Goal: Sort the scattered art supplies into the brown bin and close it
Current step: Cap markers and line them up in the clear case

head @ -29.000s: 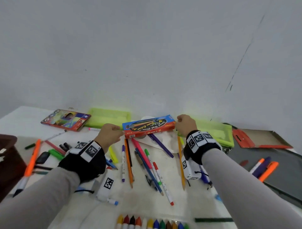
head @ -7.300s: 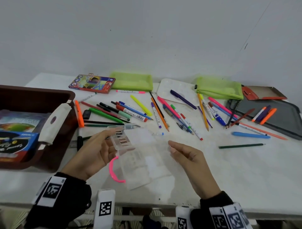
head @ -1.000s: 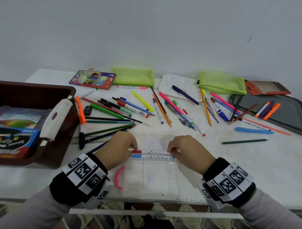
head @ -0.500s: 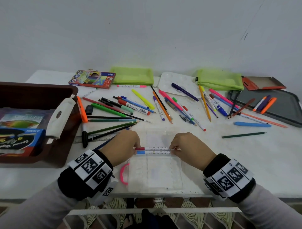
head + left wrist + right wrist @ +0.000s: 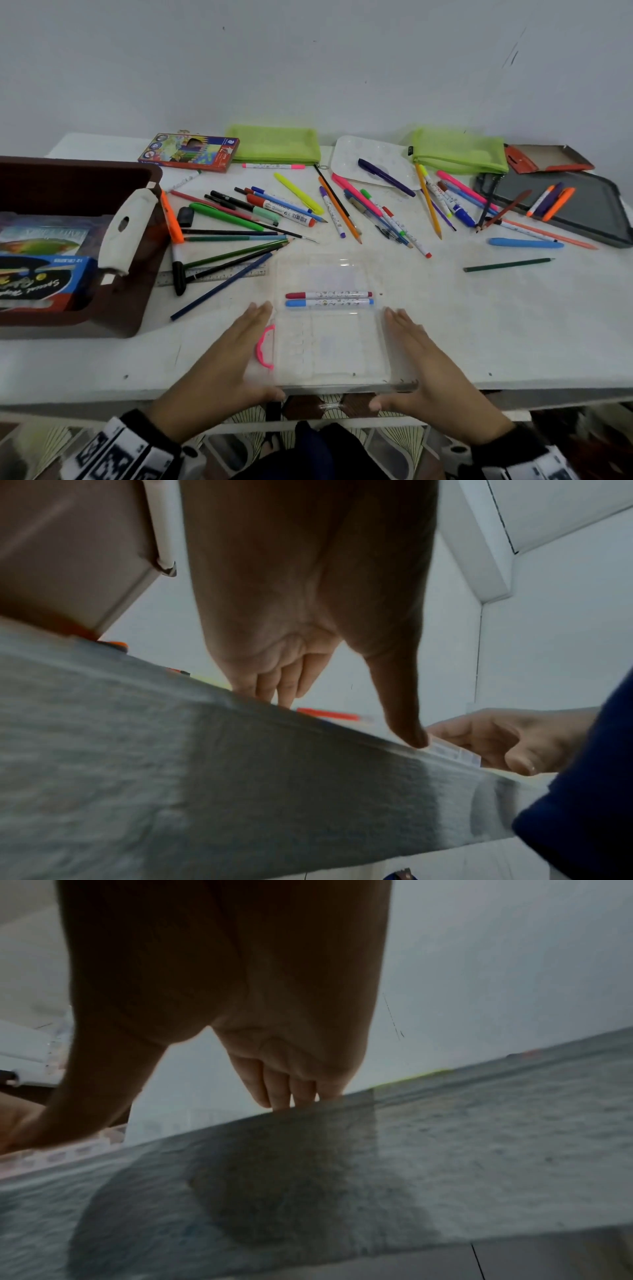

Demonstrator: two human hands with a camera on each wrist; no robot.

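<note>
A clear plastic case point(image 5: 330, 346) with a pink handle point(image 5: 263, 346) lies at the table's front edge. A red marker point(image 5: 329, 294) and a blue marker point(image 5: 329, 303) lie side by side inside it. My left hand point(image 5: 236, 356) lies flat against the case's left side and my right hand point(image 5: 421, 359) against its right side. Fingers are straight and both thumbs sit at the front edge. In the left wrist view my thumb point(image 5: 411, 734) touches the case rim. The brown bin point(image 5: 137, 171) stands open at the left, holding a blue crayon box point(image 5: 44, 281).
Several pens, markers and pencils point(image 5: 274, 209) lie scattered across the middle of the table. Two green pouches point(image 5: 274, 144) and a coloured pencil box point(image 5: 188, 152) sit at the back. A grey tray point(image 5: 589, 212) with markers is at the right. A ruler point(image 5: 212, 274) and a green pencil point(image 5: 507, 264) lie nearer.
Both hands have let go of the two markers, which now lie in the case. The hands moved outward and back to the case's sides, fingers straightened.
</note>
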